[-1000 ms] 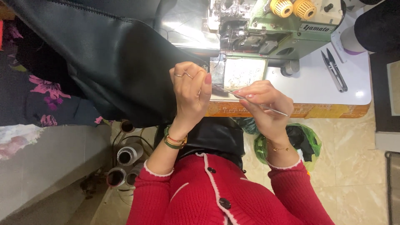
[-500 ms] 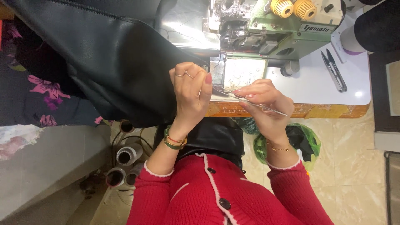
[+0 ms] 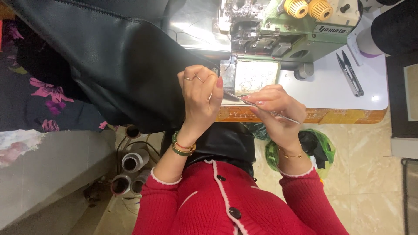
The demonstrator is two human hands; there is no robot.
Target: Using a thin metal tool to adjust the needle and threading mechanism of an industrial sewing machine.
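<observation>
The tips of my tweezers vanish behind my left hand, so I cannot tell what they grip. My right hand pinches the tweezers shut, wrist raised. My left hand curls over the black leather beside the sewing machine.

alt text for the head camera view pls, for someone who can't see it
At a green sewing machine, the right hand holds thin metal tweezers toward the left hand, which pinches black leather-like fabric. Thread snips lie on the white table.
</observation>
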